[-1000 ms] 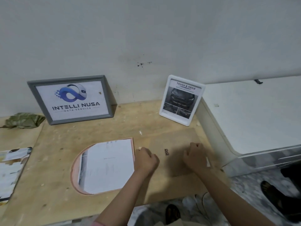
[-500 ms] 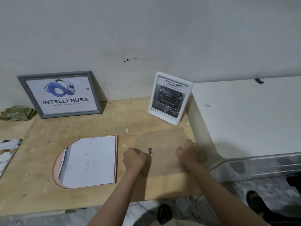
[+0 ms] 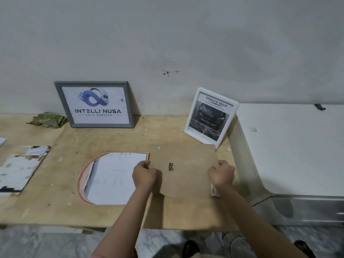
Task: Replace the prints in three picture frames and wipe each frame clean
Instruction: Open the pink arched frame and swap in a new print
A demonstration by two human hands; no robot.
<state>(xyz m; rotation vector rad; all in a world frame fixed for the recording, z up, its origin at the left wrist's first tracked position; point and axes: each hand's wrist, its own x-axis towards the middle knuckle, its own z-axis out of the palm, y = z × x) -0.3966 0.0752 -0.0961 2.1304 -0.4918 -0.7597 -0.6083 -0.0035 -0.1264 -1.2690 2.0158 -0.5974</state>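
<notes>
A second ago my hands sat low on the brown backing board [image 3: 188,175], the left nearer its middle. Now my left hand [image 3: 144,175] has shifted out to the board's left edge, and my right hand [image 3: 221,175] has come up along the right edge. Both fists are curled tight, each grip pinching its side of the board. The board lies back-side up on the counter [image 3: 104,140], its small metal hanger [image 3: 171,166] between my hands and nearer the left one. I judge this means I am about to lift the board or seat it, so this third frame is still mid-swap. A sliver of white frame edge [image 3: 214,190] shows below my right wrist; I cannot tell whether the board sits in it.

Just left of my left hand lies the arched pink frame [image 3: 80,180] with a white print [image 3: 111,179] in it, its near corner touching my knuckles or close to it. The grey frame [image 3: 94,104] leans on the wall at the back left, and the white frame [image 3: 211,116] stands at the back right, its low corner just past the board's far corner. Both already show prints. The green cloth [image 3: 48,119] is well apart at the far left, so I judge wiping waits.
</notes>
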